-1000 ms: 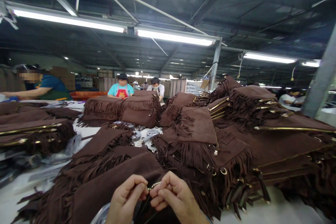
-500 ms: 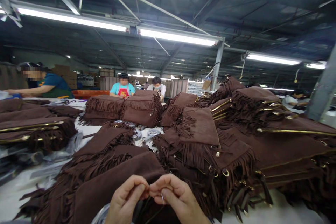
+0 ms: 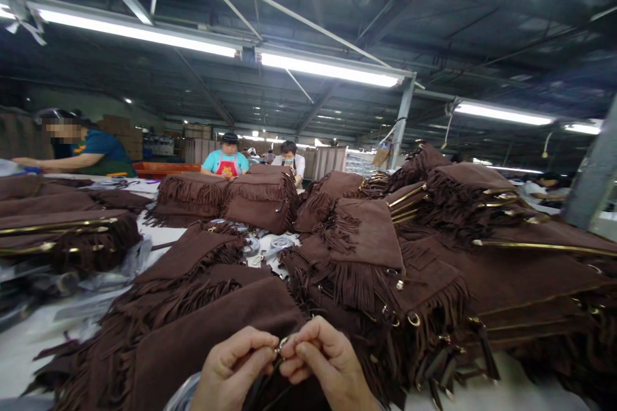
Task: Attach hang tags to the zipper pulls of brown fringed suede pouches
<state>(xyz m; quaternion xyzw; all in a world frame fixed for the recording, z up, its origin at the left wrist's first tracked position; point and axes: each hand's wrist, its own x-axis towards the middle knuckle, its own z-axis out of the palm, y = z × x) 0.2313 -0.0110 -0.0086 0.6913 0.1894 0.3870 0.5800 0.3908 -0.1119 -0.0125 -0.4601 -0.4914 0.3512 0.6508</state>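
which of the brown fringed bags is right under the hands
The brown suede bag at the bottom centre, its smooth flap facing up. The left hand and right hand pinch a small metal ring at its edge; the other bags lie stacked farther back.

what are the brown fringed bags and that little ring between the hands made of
The fringed bags look like brown suede or a suede-like fabric: matte, napped surface, no shine, with fringe cut in soft strips. The small ring pinched between the left hand and right hand looks like polished metal, going by its bright glint. The bars on the stacked bags look like gold-toned metal.
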